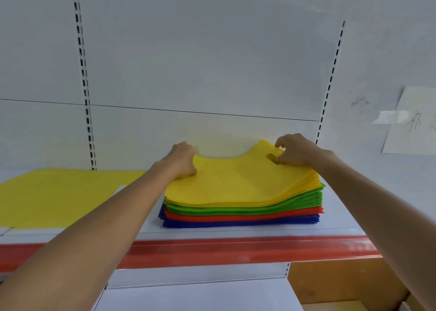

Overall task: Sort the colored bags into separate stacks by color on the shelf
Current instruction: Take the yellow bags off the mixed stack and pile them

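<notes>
Shelf [342, 226]: left hand [182, 161] and right hand [292, 151] pinch yellow bag [236, 183]; note [410, 122] illegible.

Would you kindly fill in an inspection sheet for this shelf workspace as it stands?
Surface: white shelf, with a red strip along its front edge.
Job's things: mixed stack, layered yellow, green, red and blue from the top; yellow pile lies flat to its left.
Clutter: nothing seen.
Grippers: left hand grips the top yellow bag at its far left edge; right hand pinches it at the handle cut-out.
Cables: nothing seen.
Surroundings: white back panel with slotted uprights; paper sheet at the right; cardboard below the shelf.
</notes>
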Available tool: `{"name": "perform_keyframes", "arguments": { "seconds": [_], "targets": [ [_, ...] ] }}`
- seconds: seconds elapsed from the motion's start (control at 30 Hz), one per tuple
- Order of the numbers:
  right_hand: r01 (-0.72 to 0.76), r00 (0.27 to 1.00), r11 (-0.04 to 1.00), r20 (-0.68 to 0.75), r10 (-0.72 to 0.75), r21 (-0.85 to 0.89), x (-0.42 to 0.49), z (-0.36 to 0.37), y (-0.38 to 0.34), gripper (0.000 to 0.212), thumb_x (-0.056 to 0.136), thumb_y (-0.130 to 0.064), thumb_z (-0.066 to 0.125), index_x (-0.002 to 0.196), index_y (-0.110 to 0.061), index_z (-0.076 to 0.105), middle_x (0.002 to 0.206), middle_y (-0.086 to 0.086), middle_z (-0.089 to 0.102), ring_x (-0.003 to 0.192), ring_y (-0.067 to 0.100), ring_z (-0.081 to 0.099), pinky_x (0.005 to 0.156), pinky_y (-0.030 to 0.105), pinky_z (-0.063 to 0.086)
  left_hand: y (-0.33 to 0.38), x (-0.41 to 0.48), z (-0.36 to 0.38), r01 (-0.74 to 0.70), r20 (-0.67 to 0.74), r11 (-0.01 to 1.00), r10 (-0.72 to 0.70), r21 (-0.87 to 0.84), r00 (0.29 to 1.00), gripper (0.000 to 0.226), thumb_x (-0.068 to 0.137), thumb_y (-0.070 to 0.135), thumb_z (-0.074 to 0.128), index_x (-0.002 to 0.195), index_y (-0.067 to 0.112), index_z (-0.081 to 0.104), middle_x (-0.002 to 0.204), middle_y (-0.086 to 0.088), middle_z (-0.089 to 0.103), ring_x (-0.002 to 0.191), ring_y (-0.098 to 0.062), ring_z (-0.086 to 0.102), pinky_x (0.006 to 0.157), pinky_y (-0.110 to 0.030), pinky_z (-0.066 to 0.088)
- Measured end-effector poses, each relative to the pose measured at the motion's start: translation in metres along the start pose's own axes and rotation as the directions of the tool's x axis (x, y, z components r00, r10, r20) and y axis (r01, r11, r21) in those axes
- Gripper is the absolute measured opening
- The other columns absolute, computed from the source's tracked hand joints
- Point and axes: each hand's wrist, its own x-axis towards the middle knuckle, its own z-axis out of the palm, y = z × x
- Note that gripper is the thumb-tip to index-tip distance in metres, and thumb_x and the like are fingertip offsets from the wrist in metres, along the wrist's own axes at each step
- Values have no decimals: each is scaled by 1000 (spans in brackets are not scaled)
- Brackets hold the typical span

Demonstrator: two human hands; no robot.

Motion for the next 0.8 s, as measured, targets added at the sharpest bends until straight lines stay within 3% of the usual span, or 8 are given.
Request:
{"name": "perform_keyframes", "arguments": {
  "seconds": [0.07, 0.1, 0.23, 0.4, 0.47, 0.5, 0.57, 0.8],
  "targets": [
    [16, 1000, 1000, -15, -16, 16, 0, 0, -2, 47, 85, -38, 64, 127, -20, 52, 126, 6, 54, 111, 27, 53, 91, 41, 48, -2, 3, -1, 17, -20, 999, -18, -38, 1000, 24, 83, -2, 53, 107, -2, 56, 117, -16, 46, 111, -30, 47, 86, -35, 44],
    [24, 999, 1000, -24, -23, 20, -1, 0, -3, 46, 85, -36, 65, 126, -22, 53, 124, 6, 55, 109, 26, 54, 90, 40, 48, -4, 5, 1, 37, -24, 997, -39, -66, 999, 28, 83, -5, 49, 109, 0, 55, 118, -16, 46, 108, -31, 49, 86, -35, 44],
    [27, 999, 999, -41, -26, 39, -2, -1, -7, 45, 81, -26, 68, 123, -24, 53, 120, 5, 57, 104, 25, 56, 86, 38, 50, -12, 9, 5, 85, -62, 983, -96, -161, 993, 26, 81, -7, 46, 76, 17, 41, 76, 0, 34, 62, -14, 35, 64, -29, 33],
    [-7, 1000, 960, -7, 9, 279, 0, -8, -17, 46, 72, -4, 72, 113, -22, 61, 121, 11, 55, 102, 25, 54, 72, 28, 45, -22, 7, 4, 79, -24, 966, -87, -244, 996, 28, 82, 16, 60, 66, 24, 39, 74, 5, 37, 67, -14, 39, 57, -25, 30],
    [-15, 999, 934, 37, 2, 356, 0, -11, -22, 47, 72, -6, 75, 115, -20, 63, 129, 10, 51, 116, 26, 49, 84, 29, 42, -26, 7, 3, 51, -15, 966, -57, -254, 998, 13, 84, 18, 60, 97, 13, 61, 95, -3, 53, 86, -18, 51, 71, -28, 40],
    [-21, 998, 929, 61, -1, 370, 0, -13, -24, 46, 73, -8, 76, 116, -19, 64, 133, 9, 50, 121, 27, 46, 91, 31, 40, -28, 7, 1, 49, -8, 967, -52, -249, 999, 37, 85, 19, 60, 120, 7, 57, 117, -8, 55, 106, -23, 52, 83, -30, 41],
    [-37, 996, 937, 90, 6, 347, 0, -14, -28, 44, 73, -10, 77, 115, -18, 65, 135, 9, 48, 123, 27, 44, 95, 32, 37, -30, 5, -3, 43, -31, 968, -53, -246, 998, 55, 85, 20, 61, 136, 5, 44, 139, -11, 45, 125, -26, 45, 92, -29, 39],
    [-49, 996, 983, 83, 35, 176, 0, -2, -48, 51, 70, -10, 79, 118, -8, 62, 120, 13, 58, 104, 29, 56, 85, 35, 47, -58, -7, -15, 45, -71, 966, -65, -254, 995, 51, 84, 15, 66, 131, 4, 51, 132, -13, 51, 118, -26, 50, 84, -26, 40]
  ]
}}
